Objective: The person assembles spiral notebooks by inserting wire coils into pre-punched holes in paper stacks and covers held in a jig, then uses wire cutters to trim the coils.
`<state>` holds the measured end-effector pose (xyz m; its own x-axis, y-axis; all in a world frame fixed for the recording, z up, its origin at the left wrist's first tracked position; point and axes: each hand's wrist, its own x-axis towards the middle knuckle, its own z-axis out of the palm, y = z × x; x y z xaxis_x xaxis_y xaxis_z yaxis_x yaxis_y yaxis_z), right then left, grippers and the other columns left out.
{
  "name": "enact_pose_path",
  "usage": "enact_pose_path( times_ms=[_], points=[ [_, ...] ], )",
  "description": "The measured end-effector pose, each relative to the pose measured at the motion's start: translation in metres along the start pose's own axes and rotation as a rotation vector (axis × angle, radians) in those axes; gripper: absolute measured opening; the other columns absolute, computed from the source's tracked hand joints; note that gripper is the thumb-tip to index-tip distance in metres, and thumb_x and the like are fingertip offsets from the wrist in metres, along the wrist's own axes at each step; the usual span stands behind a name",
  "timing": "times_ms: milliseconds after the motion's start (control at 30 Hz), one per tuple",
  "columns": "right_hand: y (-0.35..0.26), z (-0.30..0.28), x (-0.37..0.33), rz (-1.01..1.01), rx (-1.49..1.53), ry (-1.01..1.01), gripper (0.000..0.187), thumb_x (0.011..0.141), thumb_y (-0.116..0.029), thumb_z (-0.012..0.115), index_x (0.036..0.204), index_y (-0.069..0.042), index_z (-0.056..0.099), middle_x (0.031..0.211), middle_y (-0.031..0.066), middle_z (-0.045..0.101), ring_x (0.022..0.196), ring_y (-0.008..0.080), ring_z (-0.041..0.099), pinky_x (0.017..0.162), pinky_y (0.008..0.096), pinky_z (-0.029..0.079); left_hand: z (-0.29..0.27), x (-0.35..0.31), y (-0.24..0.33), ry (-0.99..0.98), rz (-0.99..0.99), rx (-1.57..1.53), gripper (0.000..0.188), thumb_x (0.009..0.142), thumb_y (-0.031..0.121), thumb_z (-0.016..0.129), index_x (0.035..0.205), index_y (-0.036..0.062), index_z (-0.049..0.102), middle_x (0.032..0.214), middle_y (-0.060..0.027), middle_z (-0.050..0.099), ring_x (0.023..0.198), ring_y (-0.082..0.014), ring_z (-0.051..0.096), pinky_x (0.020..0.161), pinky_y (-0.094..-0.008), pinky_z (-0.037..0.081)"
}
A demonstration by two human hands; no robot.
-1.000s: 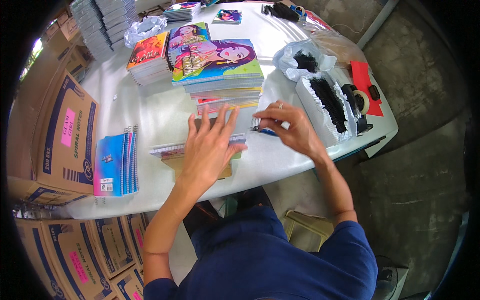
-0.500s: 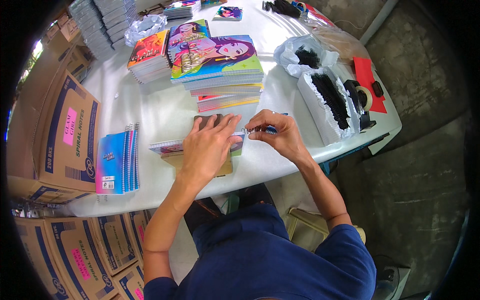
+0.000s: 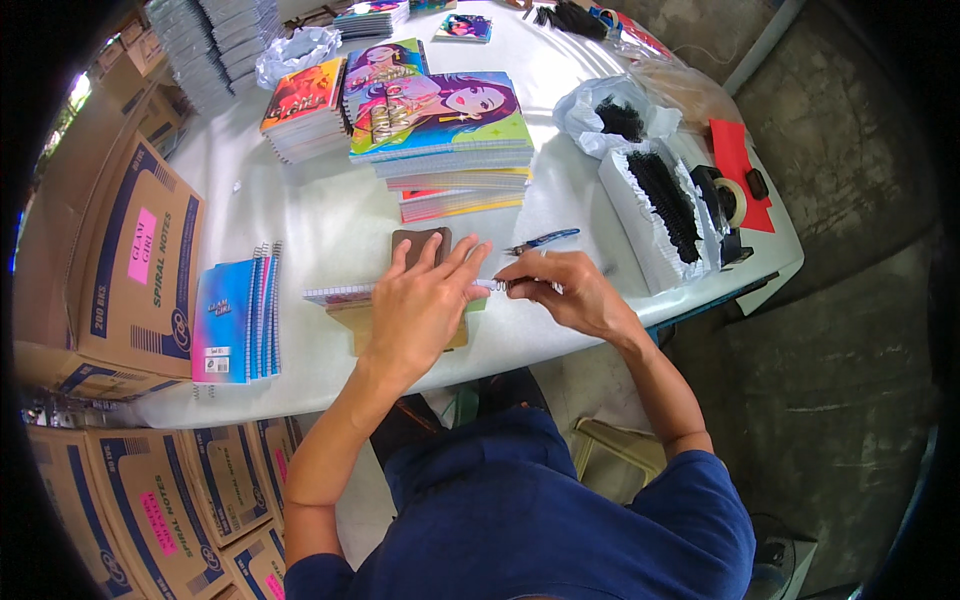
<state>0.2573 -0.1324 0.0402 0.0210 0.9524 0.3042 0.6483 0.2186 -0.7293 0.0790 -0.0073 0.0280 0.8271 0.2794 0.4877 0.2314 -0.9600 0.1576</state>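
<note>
My left hand (image 3: pixel 422 305) lies over an unbound notebook (image 3: pixel 338 296), fingers spread and stretched toward a dark brown block (image 3: pixel 408 240) just beyond it. The notebook's white page edge faces up, and tan board shows beneath it. Much of the notebook is hidden under the palm. At its right end my right hand (image 3: pixel 572 292) pinches a thin spiral coil (image 3: pixel 499 285) between thumb and fingertips. The coil meets the notebook's edge beside my left thumb. Just beyond the right hand rests a pair of blue-handled cutters (image 3: pixel 548 240).
Spiral notebooks (image 3: pixel 238 320) stand at left, beside a large carton (image 3: pixel 150 270). Taller notebook stacks (image 3: pixel 440 125) rise ahead. At right are a lined box of black coils (image 3: pixel 660 210), a bag of coils (image 3: pixel 618 118) and a tape dispenser (image 3: pixel 725 205). More cartons (image 3: pixel 160 495) sit below, left.
My right hand has come slightly lower and closer to the notebook's end, still pinching the coil. The cutters behind it now show more fully. My left hand stays over the notebook.
</note>
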Motion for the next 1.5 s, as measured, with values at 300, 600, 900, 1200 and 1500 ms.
enact_pose_path(
  times_ms=[300, 600, 900, 1200, 1500],
  points=[
    [-0.013, 0.006, -0.002, -0.086, -0.406, 0.037, 0.017, 0.085, -0.002, 0.062, 0.100, -0.003, 0.056, 0.092, 0.0132, 0.059, 0.089, 0.0359, 0.060, 0.071, 0.0451, 0.048, -0.006, 0.004, 0.012, -0.065, -0.023, -0.108, 0.049, 0.084, 0.026, 0.068, 0.130, 0.0110, 0.057, 0.124, -0.0032, 0.064, 0.116, -0.0299, 0.060, 0.093, -0.0413, 0.050],
    [-0.001, -0.021, 0.032, 0.187, -0.045, -0.575, 0.010, 0.092, -0.005, 0.054, 0.099, 0.001, 0.059, 0.078, 0.0145, 0.065, 0.061, 0.0249, 0.064, 0.056, 0.0371, 0.052, 0.002, -0.011, 0.012, -0.064, 0.069, 0.001, 0.053, 0.082, 0.031, 0.070, 0.129, 0.0100, 0.057, 0.121, -0.0040, 0.066, 0.110, -0.0314, 0.063, 0.086, -0.0384, 0.055],
    [0.110, 0.064, 0.100, -0.231, -0.209, -0.479, 0.040, 0.084, -0.019, 0.064, 0.122, -0.010, 0.056, 0.134, 0.0179, 0.045, 0.127, 0.0355, 0.043, 0.104, 0.0426, 0.038, 0.000, -0.003, 0.013, -0.123, 0.134, 0.103, 0.061, 0.088, 0.043, 0.059, 0.144, 0.0221, 0.044, 0.124, -0.0025, 0.065, 0.104, -0.0313, 0.065, 0.072, -0.0367, 0.058],
    [0.091, -0.043, 0.055, 0.227, 0.460, -0.387, 0.047, 0.091, -0.034, 0.062, 0.125, 0.000, 0.062, 0.124, 0.0194, 0.062, 0.115, 0.0318, 0.057, 0.102, 0.0392, 0.040, -0.005, -0.004, -0.003, 0.108, -0.041, 0.039, 0.086, 0.075, 0.044, 0.073, 0.149, 0.0210, 0.035, 0.136, -0.0118, 0.055, 0.104, -0.0337, 0.064, 0.085, -0.0412, 0.054],
    [0.047, -0.051, 0.038, -0.001, 0.558, -0.435, 0.057, 0.091, -0.044, 0.059, 0.116, 0.008, 0.065, 0.124, 0.0237, 0.058, 0.114, 0.0331, 0.054, 0.099, 0.0399, 0.039, -0.003, -0.004, -0.007, 0.112, -0.146, -0.009, 0.101, 0.066, 0.039, 0.081, 0.150, 0.0201, 0.031, 0.135, -0.0145, 0.054, 0.105, -0.0331, 0.064, 0.092, -0.0419, 0.050]
  ],
)
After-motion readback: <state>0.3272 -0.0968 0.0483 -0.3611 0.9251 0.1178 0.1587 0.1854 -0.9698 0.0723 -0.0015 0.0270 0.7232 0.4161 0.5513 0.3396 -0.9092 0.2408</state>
